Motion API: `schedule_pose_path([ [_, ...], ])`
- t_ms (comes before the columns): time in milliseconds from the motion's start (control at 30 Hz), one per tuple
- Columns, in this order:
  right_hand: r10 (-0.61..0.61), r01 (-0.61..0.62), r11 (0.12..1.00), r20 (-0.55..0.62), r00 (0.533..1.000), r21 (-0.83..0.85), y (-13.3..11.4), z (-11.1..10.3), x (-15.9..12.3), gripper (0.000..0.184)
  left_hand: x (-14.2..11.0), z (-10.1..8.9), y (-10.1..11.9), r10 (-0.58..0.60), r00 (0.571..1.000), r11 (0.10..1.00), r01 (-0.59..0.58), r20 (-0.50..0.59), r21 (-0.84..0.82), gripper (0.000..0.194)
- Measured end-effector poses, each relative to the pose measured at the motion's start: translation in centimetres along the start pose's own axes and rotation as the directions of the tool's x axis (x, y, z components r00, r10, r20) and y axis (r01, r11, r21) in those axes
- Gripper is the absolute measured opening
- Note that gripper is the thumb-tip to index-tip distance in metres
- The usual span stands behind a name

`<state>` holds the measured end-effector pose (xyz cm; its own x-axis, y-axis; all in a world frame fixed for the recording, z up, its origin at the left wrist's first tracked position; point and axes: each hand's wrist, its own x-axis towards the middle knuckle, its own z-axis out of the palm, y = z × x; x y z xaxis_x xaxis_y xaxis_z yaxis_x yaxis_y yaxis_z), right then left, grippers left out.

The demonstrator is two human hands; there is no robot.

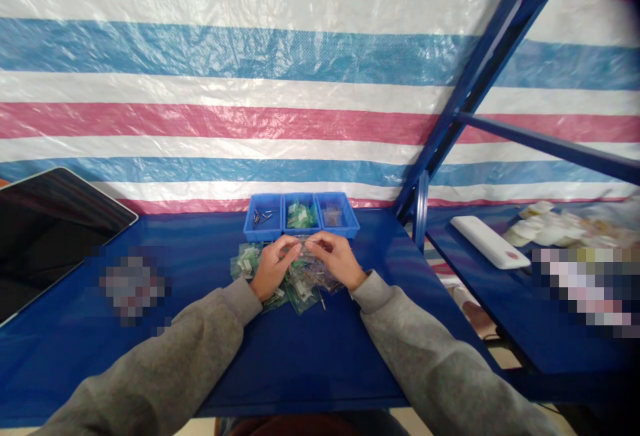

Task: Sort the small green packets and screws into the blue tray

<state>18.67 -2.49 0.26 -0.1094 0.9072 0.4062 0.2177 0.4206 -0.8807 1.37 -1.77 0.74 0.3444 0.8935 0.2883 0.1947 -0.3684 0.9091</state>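
My left hand point(273, 266) and my right hand point(336, 258) meet over a pile of small clear plastic bags point(300, 287) on the blue table point(280, 356). Both hands pinch one small clear bag point(303, 244) between their fingertips, held just above the pile. The bags hold small green and brown parts. Just behind the hands stand three small blue bins in a row: the left bin point(263, 217) holds a few thin metal pins, the middle bin point(301, 215) holds green parts, the right bin point(336, 215) holds small brownish parts. Grey sleeves cover both arms.
A dark tablet screen point(45, 229) lies at the left of the table. A blue metal shelf frame point(453, 123) rises at the right. On the neighbouring blue surface lie a white flat box point(489, 241) and a heap of pale pieces point(555, 226). A striped tarp hangs behind.
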Motion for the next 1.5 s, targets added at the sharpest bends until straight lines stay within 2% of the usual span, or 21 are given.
schedule_pose_path([
  [133,0.012,-0.012,1.000,0.011,1.000,-0.022,-0.11,-0.01,0.01,0.031,-0.01,-0.07,-0.14,-0.014,0.999,1.000,0.014,-0.030,-0.022,0.024],
  [267,0.012,-0.011,0.998,0.016,1.000,-0.055,-0.37,-0.03,-0.12,0.030,-0.10,-0.10,0.02,-0.022,0.999,1.000,0.022,-0.033,0.004,0.032],
  [400,0.003,-0.002,0.997,0.010,1.000,-0.073,-0.31,0.04,-0.18,0.030,0.02,0.12,-0.05,-0.032,0.999,0.996,0.029,-0.037,-0.080,0.025],
  [600,0.012,-0.012,1.000,0.007,1.000,-0.017,-0.20,0.05,-0.20,0.027,0.22,0.08,-0.18,-0.067,0.997,0.989,0.060,-0.044,-0.137,0.028],
  [700,-0.074,0.072,0.994,-0.025,0.997,-0.078,-0.54,-0.33,-0.26,0.032,0.28,0.05,-0.06,-0.066,0.996,0.987,0.057,-0.055,-0.148,0.032],
  [833,-0.258,0.265,0.926,0.062,0.964,-0.268,-0.61,-0.67,-0.39,0.032,0.29,0.12,0.06,-0.090,0.995,0.984,0.082,-0.047,-0.157,0.033],
  [933,-0.305,0.317,0.890,0.089,0.948,-0.327,-0.49,-0.60,-0.48,0.025,0.18,0.05,0.16,-0.098,0.995,0.989,0.095,-0.016,-0.117,0.039],
  [1000,-0.302,0.306,0.897,0.063,0.951,-0.320,-0.53,-0.49,-0.47,0.022,0.10,-0.05,0.26,-0.079,0.997,0.994,0.078,-0.011,-0.079,0.044],
  [1067,-0.263,0.260,0.923,0.029,0.964,-0.284,-0.62,-0.38,-0.38,0.023,0.05,-0.10,0.33,-0.045,0.997,0.997,0.041,-0.064,-0.066,0.044],
  [1133,-0.191,0.184,0.954,-0.006,0.982,-0.237,-0.59,-0.26,-0.24,0.022,0.05,-0.05,0.32,-0.017,0.990,0.997,0.007,-0.138,-0.072,0.036],
  [1200,-0.108,0.101,0.979,-0.029,0.994,-0.178,-0.39,-0.14,-0.10,0.023,0.09,0.08,0.18,-0.002,0.987,0.998,-0.008,-0.163,-0.061,0.029],
  [1333,-0.012,0.011,0.998,-0.021,1.000,-0.066,0.05,0.05,0.01,0.025,0.16,0.21,-0.23,-0.013,0.997,1.000,0.012,-0.075,-0.017,0.028],
  [1500,0.002,-0.002,1.000,0.001,1.000,-0.004,0.03,0.15,-0.06,0.024,0.09,-0.07,-0.22,-0.015,0.999,1.000,0.015,-0.029,-0.005,0.029],
])
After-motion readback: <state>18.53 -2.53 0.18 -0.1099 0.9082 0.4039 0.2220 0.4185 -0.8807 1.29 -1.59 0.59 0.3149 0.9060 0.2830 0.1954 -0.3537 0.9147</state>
